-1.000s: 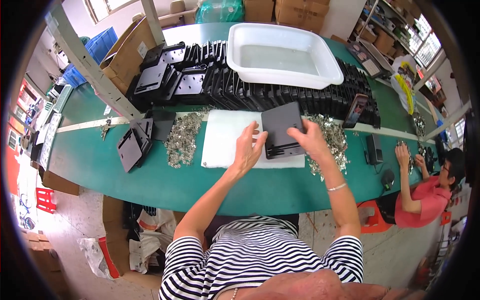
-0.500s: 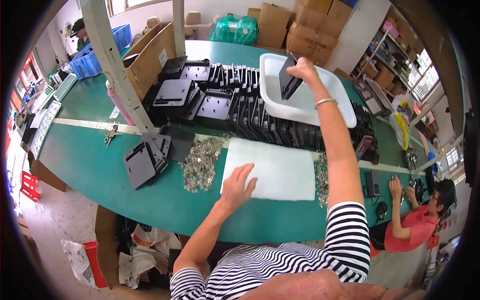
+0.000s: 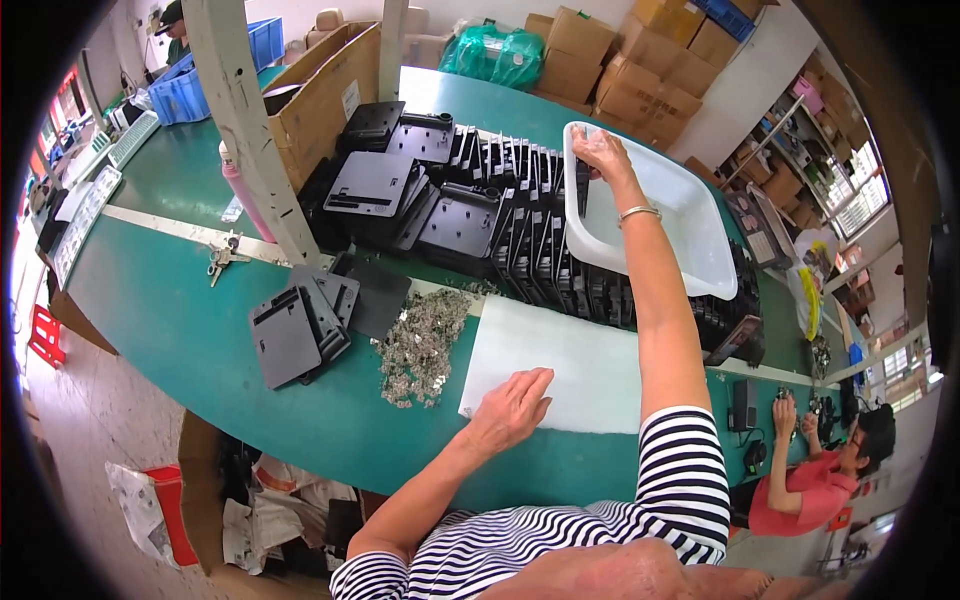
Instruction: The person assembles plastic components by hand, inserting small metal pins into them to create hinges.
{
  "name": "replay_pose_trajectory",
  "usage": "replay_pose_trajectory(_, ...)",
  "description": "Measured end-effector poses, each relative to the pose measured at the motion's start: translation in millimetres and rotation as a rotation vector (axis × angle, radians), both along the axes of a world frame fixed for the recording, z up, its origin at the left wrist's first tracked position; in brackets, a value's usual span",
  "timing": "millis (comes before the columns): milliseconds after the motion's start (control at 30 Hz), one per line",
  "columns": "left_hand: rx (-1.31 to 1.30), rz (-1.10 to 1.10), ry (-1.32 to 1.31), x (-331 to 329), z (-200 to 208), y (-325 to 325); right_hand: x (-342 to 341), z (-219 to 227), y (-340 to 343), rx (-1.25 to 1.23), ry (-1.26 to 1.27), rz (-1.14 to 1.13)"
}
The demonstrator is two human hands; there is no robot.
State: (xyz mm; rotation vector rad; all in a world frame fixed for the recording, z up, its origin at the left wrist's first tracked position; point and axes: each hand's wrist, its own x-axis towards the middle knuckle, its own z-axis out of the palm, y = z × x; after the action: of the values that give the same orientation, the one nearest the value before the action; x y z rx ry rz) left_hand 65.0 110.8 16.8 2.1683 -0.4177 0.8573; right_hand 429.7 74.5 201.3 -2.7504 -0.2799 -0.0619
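My right hand (image 3: 603, 155) reaches into the left side of a white plastic tub (image 3: 730, 282). It grips a dark plastic panel (image 3: 583, 184), mostly hidden by the hand and held upright by the tub's left wall. Over the lower left part of a white foam sheet (image 3: 560, 365) lies my left hand (image 3: 512, 408), fingers stretched out with nothing in them. Just left of the sheet spreads a heap of small shiny metal parts (image 3: 420, 350).
Beyond the sheet stand rows of black plastic housings (image 3: 535, 245), partly under the tub. Several grey panels (image 3: 285, 338) lie loosely piled at left. A white post (image 3: 255, 120) rises beside a cardboard box (image 3: 325, 110). At far right a co-worker (image 3: 810, 480) handles small parts.
My right hand has lowered the panel toward the tub's left wall. My left hand has come down nearer the sheet, its fingers closer together. The whole view has shifted slightly.
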Motion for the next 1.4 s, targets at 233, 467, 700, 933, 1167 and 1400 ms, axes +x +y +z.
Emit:
replay_pose_trajectory(233,0.05,-0.009,-0.005,0,-6,0,-3,-8,-15,0.025,0.021,-0.031)
replay_pose_trajectory(467,0.004,0.049,-0.199,0,-4,8,-82,32,-45,0.223,-0.146,0.356)
replay_pose_trajectory(700,0.049,0.515,-0.196,-33,28,73,-285,-59,-81,0.539,0.063,0.593)
replay_pose_trajectory(933,0.458,1.133,0.388,-106,-13,202,-316,-126,-121,0.536,0.191,0.568)
replay_pose_trajectory(1167,0.517,0.933,0.387,-116,-10,235,-326,-136,-132,0.587,0.179,0.58)
replay_pose_trajectory(1400,0.166,1.398,-0.007,-145,-7,255,-340,-134,-140,0.546,0.253,0.562)
